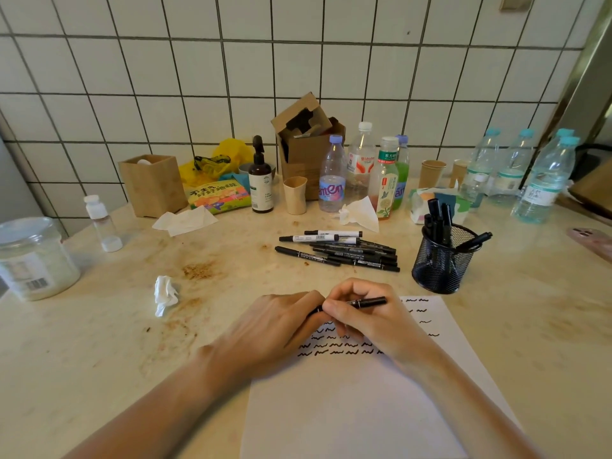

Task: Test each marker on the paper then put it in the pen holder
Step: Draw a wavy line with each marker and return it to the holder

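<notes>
Nearest me lies the paper (364, 402), thin, limp and light, flat on the counter (99, 342) with rows of black squiggles; it will slide unless pinned. Beyond it stands the mesh pen holder (442, 260), already carrying several markers, and the loose pile of markers (344, 251) waits nearby. My left hand (275, 329) and right hand (367, 321) both pinch one black marker (367, 302) above the paper. I judge it rigid, light and smooth, best taken mid-barrel.
</notes>
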